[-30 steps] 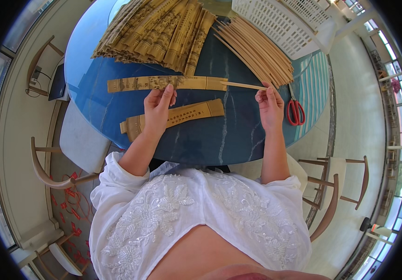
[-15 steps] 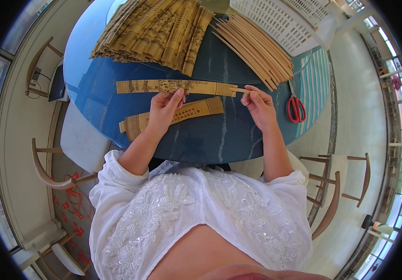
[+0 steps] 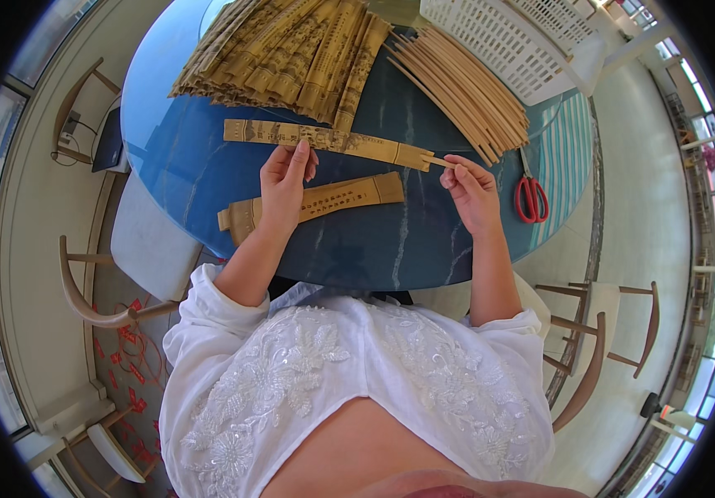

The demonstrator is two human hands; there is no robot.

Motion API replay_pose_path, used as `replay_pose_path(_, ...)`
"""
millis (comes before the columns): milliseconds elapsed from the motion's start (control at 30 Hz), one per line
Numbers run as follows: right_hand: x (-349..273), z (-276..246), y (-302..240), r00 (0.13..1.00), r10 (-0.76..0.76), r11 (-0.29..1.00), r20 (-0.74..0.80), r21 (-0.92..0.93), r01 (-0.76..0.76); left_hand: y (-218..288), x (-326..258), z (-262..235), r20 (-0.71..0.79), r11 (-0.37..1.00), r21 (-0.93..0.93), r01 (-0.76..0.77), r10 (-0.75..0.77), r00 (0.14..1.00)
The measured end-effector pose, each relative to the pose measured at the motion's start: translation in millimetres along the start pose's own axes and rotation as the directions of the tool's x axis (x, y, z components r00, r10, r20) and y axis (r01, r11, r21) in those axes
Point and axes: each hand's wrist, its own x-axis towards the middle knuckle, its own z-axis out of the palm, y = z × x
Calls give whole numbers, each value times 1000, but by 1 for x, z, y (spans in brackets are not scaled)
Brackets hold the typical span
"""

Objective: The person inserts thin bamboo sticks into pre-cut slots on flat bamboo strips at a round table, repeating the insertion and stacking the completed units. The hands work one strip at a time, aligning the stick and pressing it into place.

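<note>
A long gold printed paper chopstick sleeve (image 3: pixel 349 143) lies slantwise over the table, its left end farther from me. Thumb and fingers of my left hand (image 3: pixel 281 187) pinch it left of its middle. A pale wooden chopstick (image 3: pixel 439 160) sticks out of its right end. My right hand (image 3: pixel 472 195) is closed on the chopstick's outer end; how far the stick reaches inside is hidden. Nearer to me, a few similar gold sleeves (image 3: pixel 353 193) lie stacked, partly behind my left forearm. Beyond my hands is a big fanned pile of sleeves (image 3: pixel 279 58).
Bare chopsticks (image 3: pixel 461 91) lie in a bundle at the far right, beside a white perforated plastic basket (image 3: pixel 490 37). Red-handled scissors (image 3: pixel 531 199) rest right of my right hand. The round blue table (image 3: pixel 357 249) has marble-like veins. Wooden chairs (image 3: pixel 586 365) stand on both sides.
The held sleeve has tilted: its left end has moved away from me with my left hand. My right hand keeps its pinch on the chopstick. The whole view has shifted slightly.
</note>
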Motion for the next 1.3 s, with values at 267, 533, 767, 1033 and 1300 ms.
replay_pose_path(267, -1, -3, 0, 993, 50, 983, 106, 171, -68, -1, 1, -4, 23, 998, -52, 22, -21, 1000)
replay_pose_path(533, -2, -1, 1, 975, 98, 963, 200, 228, -144, -3, -6, 3, 89, 998, -16, 61, -59, 994)
replay_pose_path(767, -1, 5, -3, 948, 151, 960, 279, 187, -208, -5, -3, -2, 102, 995, -47, 86, -81, 992)
replay_pose_path(1033, -5, 5, -4, 938, 189, 971, 291, 87, -223, -3, -2, -5, 122, 986, -83, 143, -132, 984)
replay_pose_path(1300, -4, 0, 0, 921, 169, 959, 351, 157, -235, -5, -2, -4, 83, 982, -99, 160, -152, 985)
